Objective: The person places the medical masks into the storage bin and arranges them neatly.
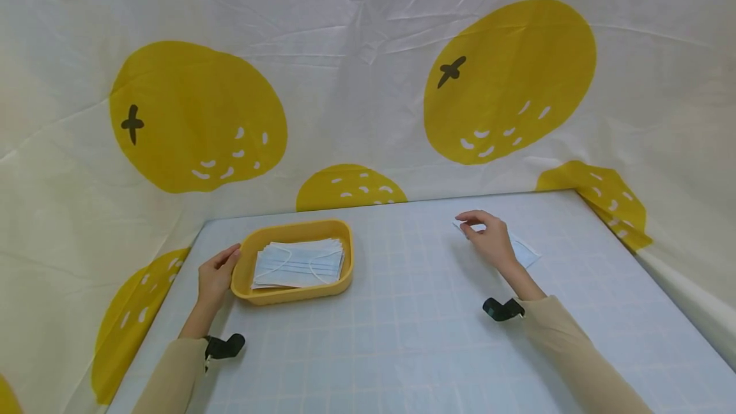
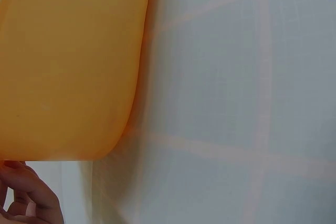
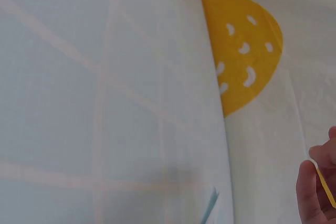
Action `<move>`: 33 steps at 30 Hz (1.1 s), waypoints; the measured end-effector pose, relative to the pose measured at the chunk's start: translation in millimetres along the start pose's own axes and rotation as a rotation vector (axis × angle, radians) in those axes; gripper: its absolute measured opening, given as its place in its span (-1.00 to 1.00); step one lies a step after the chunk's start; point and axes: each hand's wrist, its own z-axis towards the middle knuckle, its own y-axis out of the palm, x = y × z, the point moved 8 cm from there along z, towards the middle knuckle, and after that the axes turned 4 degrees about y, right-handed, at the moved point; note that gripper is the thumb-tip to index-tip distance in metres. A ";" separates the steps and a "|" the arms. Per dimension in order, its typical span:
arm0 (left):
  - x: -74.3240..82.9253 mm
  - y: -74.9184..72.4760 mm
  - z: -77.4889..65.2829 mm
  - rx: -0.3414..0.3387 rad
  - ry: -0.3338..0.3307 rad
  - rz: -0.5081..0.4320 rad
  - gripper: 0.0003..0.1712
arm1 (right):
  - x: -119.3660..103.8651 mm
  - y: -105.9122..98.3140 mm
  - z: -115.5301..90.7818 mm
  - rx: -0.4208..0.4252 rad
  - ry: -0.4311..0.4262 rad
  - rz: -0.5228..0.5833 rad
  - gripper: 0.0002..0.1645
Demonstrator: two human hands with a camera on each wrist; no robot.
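A yellow tray [image 1: 292,299] stands on the left part of the table, with a stack of light blue face masks [image 1: 299,264] in it. My left hand [image 1: 215,276] grips the tray's left end. In the left wrist view the tray's outer wall [image 2: 73,66] fills the upper left, and bent fingers [image 2: 31,192] touch its lower end. Over at the right, my right hand [image 1: 489,241] pinches a single face mask [image 1: 524,252], partly hidden behind the hand. Only a thin edge of that mask [image 3: 210,208] shows in the right wrist view; the pinched part is too small to make out clearly.
A pale blue checked cloth [image 1: 391,337] covers the table. Behind it hangs a white curtain [image 1: 356,101] with large yellow fruit prints. Each wrist wears a small black camera mount, such as the right mount [image 1: 502,309].
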 end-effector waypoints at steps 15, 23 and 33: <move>-5.9 2.1 2.7 0.004 -0.039 0.006 -0.41 | 62.8 -38.8 6.5 0.055 0.122 -0.039 -0.72; -6.3 2.6 3.9 -0.002 -0.032 0.007 -0.41 | 143.2 -45.6 14.9 0.110 0.134 -0.111 -0.62; -5.9 3.0 3.3 0.000 -0.049 0.000 -0.41 | 122.8 -65.7 -1.5 0.081 0.204 -0.158 -0.68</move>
